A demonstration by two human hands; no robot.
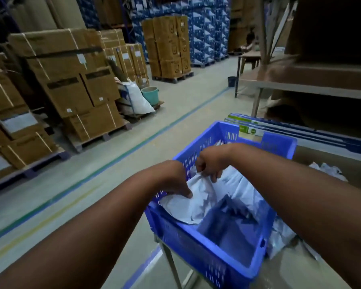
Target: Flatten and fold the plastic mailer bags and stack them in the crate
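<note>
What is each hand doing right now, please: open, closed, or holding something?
Left hand: fingers pressed down on the white mailer bag at the blue crate edge, not clearly gripping.
Right hand: closed, pinching the same bag's upper edge.

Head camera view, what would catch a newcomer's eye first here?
The bright blue crate at bottom centre, with both hands, left hand and right hand, pressing a white mailer bag into its left side. Behind, stacked cardboard boxes on pallets line the left of the aisle.

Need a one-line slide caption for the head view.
Both hands, left and right, press a white mailer bag into a blue crate in a warehouse aisle.
</note>
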